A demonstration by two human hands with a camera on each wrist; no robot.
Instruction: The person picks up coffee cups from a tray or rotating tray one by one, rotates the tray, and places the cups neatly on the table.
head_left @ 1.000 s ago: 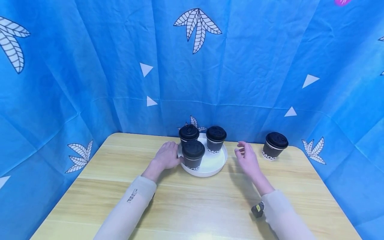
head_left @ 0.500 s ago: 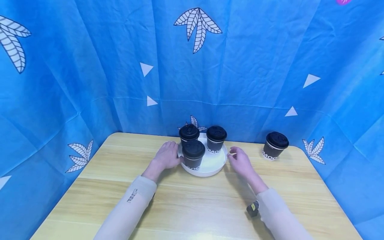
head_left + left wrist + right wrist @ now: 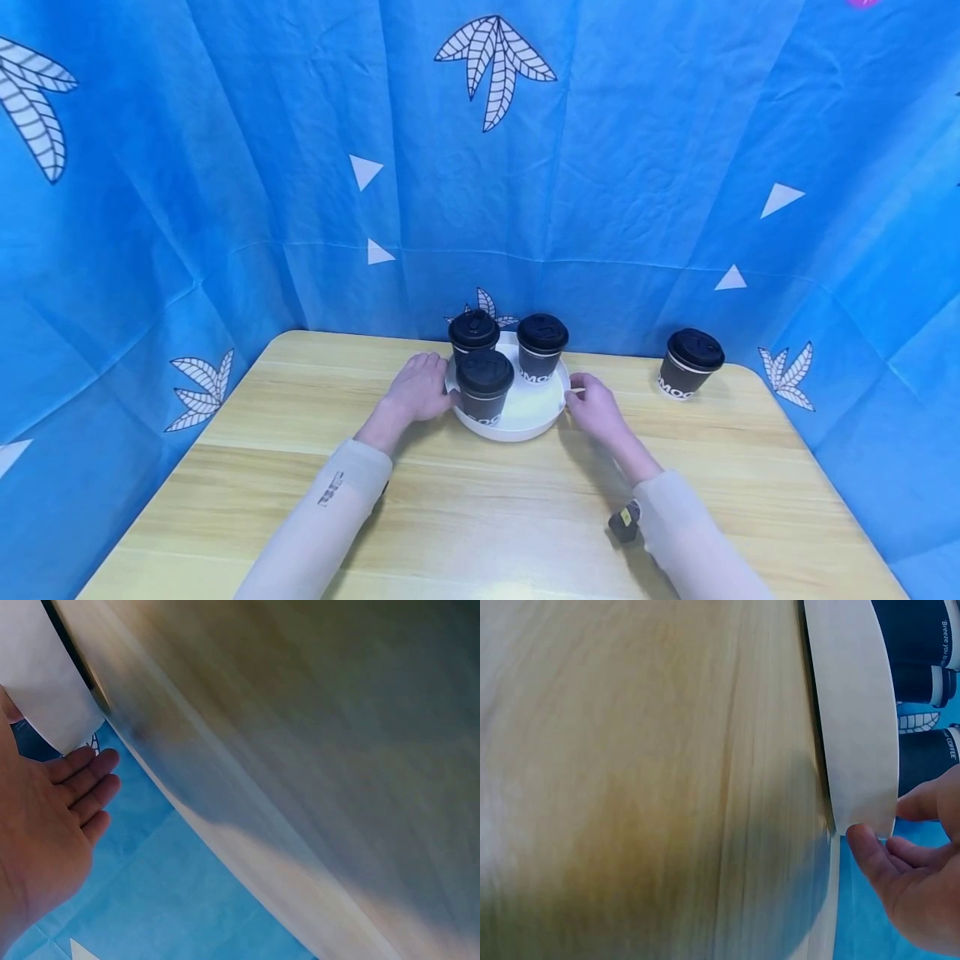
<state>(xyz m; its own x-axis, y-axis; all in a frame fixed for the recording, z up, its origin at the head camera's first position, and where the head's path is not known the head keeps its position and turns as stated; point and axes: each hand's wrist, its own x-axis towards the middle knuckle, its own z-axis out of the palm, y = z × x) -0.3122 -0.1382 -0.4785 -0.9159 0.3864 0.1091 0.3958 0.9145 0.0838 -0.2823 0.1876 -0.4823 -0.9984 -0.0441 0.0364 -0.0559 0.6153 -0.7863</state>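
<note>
A round white tray sits near the back of the table and bears three dark paper coffee cups with black lids: a front cup, a back left cup and a back right cup. My left hand grips the tray's left rim, its thumb on the inner side and its fingers along the outside in the left wrist view. On the opposite side, my right hand pinches the rim; the right wrist view shows the thumb over the edge and fingertips against the outer wall.
Another lidded coffee cup stands upright on the wooden table, near its back right corner. A blue curtain with white leaves and triangles hangs behind and around the table. A small dark device is worn at my right wrist.
My right hand has moved left and slightly nearer to me, from beside the tray onto its right rim, and now pinches it. My left hand, the tray and the cups have stayed in place.
</note>
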